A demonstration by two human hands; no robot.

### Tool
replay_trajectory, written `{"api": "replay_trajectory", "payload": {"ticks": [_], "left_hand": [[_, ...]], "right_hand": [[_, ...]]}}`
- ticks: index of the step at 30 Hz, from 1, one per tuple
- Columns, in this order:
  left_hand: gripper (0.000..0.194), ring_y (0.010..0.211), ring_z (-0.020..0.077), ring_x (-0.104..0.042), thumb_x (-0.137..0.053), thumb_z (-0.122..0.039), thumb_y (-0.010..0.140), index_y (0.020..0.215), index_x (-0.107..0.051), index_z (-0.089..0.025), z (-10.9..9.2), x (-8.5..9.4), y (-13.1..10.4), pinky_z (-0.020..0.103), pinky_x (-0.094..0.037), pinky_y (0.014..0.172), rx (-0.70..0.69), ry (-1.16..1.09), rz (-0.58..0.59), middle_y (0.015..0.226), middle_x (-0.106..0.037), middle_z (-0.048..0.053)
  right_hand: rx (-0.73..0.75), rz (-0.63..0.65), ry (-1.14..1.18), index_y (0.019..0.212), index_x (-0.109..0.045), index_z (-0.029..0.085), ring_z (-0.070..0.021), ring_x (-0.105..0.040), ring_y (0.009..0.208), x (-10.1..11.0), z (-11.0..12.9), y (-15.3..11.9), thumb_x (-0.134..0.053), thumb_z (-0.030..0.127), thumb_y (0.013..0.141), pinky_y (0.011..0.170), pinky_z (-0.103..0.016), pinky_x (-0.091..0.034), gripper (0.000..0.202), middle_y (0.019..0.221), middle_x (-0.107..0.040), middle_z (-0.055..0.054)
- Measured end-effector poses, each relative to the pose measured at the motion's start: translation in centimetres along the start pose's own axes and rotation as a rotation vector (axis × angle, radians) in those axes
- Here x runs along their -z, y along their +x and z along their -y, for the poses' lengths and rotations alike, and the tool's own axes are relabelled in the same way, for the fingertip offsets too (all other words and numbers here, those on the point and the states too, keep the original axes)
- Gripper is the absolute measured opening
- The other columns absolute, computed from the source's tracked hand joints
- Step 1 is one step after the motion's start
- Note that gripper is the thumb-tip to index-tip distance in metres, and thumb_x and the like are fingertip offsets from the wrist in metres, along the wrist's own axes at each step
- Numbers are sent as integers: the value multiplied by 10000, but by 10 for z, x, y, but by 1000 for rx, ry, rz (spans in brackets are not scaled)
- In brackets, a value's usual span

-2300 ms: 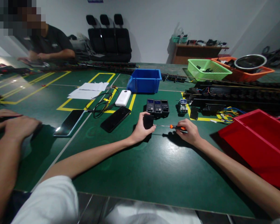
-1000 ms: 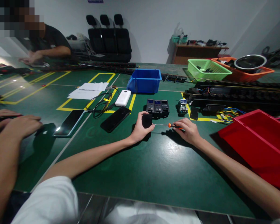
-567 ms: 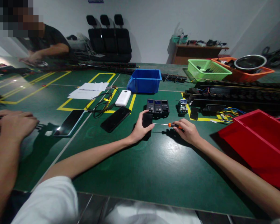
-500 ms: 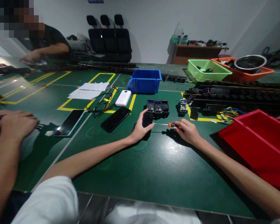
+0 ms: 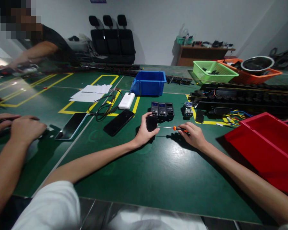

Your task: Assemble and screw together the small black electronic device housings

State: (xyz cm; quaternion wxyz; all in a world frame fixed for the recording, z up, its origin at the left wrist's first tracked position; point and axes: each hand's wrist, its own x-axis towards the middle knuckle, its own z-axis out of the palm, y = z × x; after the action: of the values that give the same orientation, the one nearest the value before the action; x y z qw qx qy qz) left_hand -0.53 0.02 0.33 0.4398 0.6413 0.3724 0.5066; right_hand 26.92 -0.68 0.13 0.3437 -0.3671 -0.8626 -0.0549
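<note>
My left hand (image 5: 144,132) grips a small black box-shaped device (image 5: 151,123) above the green table, thumb and fingers on opposite sides. My right hand (image 5: 193,135) is closed round the orange and black handle of a screwdriver (image 5: 175,128). Its thin metal shaft points left and its tip meets the right side of the black device; the exact contact point is too small to make out. Just beyond my left hand stand three black modules (image 5: 162,109) with small screens, side by side. A small part with a bare circuit board (image 5: 188,109) lies to their right.
A black phone (image 5: 119,122), a white power bank (image 5: 126,101) and a light-blue-edged phone (image 5: 72,126) lie left. Behind stands a blue bin (image 5: 148,83); a red bin (image 5: 266,147) is at right. A co-worker's hands (image 5: 26,129) are at far left; another person leans over the table's far side.
My hands and the screwdriver have hardly moved. At far left the co-worker's nearer hand has shifted slightly right. The person across the table has reached an arm further left.
</note>
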Motion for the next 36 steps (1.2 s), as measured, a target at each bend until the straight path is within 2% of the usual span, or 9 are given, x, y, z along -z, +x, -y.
{"api": "replay_trajectory", "payload": {"ticks": [4, 10, 17, 22, 24, 29, 36], "left_hand": [[737, 1000, 187, -647, -743, -316, 760, 1346, -299, -273, 4, -1, 2, 429, -511, 963, -11, -31, -28, 1213, -531, 79], [720, 963, 195, -655, -744, -339, 766, 1348, -324, -271, 5, -1, 3, 459, -511, 963, 4, -33, -17, 1066, -595, 40], [767, 959, 207, -656, -754, -354, 757, 1385, -323, -269, 2, 0, 2, 480, -503, 978, 8, -19, 4, 1048, -618, 45], [805, 966, 201, -654, -766, -354, 742, 1407, -316, -283, 1, 1, 2, 470, -504, 983, -9, -16, 0, 1226, -561, 80], [805, 996, 204, -644, -768, -351, 739, 1407, -324, -290, 1, 1, 3, 464, -501, 991, -20, 1, -7, 1294, -524, 89], [809, 1062, 222, -622, -756, -339, 752, 1426, -311, -300, 0, 1, 3, 473, -481, 1017, -33, 11, -2, 1308, -523, 84], [800, 1292, 273, -496, -739, -354, 766, 1441, -316, -292, 0, 2, 5, 510, -349, 1141, -88, 74, -7, 1410, -474, 94]], "right_hand": [[-8, -7, -4, 1073, -608, 194, -196, -620, 768, 0, 1, 0, -567, 264, 927, 654, -306, -512, 167, 888, -660, -87], [-27, -5, -7, 1066, -603, 187, -198, -627, 784, 1, 1, 1, -579, 246, 922, 674, -309, -517, 157, 906, -671, -93], [-35, -10, -7, 1069, -607, 198, -204, -633, 790, 2, 2, 2, -582, 248, 920, 674, -313, -518, 159, 907, -671, -89], [-42, -11, -8, 1075, -608, 198, -201, -633, 796, 2, 3, 1, -583, 244, 920, 679, -310, -516, 164, 920, -673, -88], [-47, -14, -12, 1079, -609, 201, -202, -636, 802, 2, 3, 1, -585, 246, 918, 684, -309, -516, 168, 924, -675, -87], [-55, -25, -16, 1073, -611, 195, -203, -636, 798, 2, 3, 0, -589, 242, 915, 684, -309, -511, 166, 921, -675, -87], [-60, -27, -21, 1057, -611, 195, -203, -634, 791, 2, 3, 1, -587, 251, 917, 681, -309, -508, 153, 905, -675, -86]]}}
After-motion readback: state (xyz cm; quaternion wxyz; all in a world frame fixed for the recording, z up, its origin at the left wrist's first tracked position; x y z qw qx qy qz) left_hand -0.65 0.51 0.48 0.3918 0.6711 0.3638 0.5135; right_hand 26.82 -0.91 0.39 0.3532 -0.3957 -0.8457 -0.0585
